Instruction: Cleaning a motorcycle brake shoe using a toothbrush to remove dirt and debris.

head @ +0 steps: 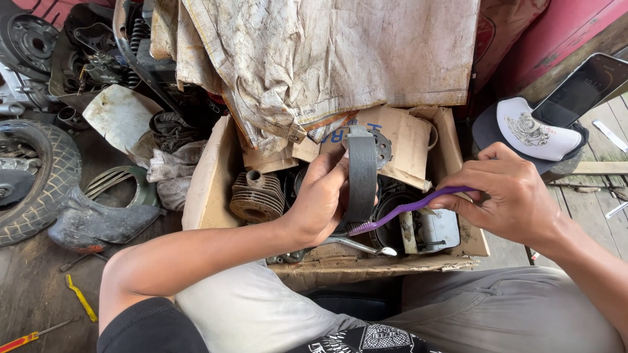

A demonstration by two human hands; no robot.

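My left hand [324,196] grips a curved grey brake shoe [361,171], held upright over an open cardboard box [208,189]. My right hand [507,193] holds a purple toothbrush [418,205] by its handle. The bristle end touches the lower edge of the brake shoe. Inside the box lie a finned metal cylinder [256,196], a chrome lever [356,246] and other dark engine parts, partly hidden by my hands.
A dirty cloth [314,59] hangs over the box's far side. A small tyre [33,176] and engine parts lie at left. A white cap [533,134] and a phone [585,85] rest at right. A yellow tool [80,297] and a screwdriver [33,336] lie on the floor.
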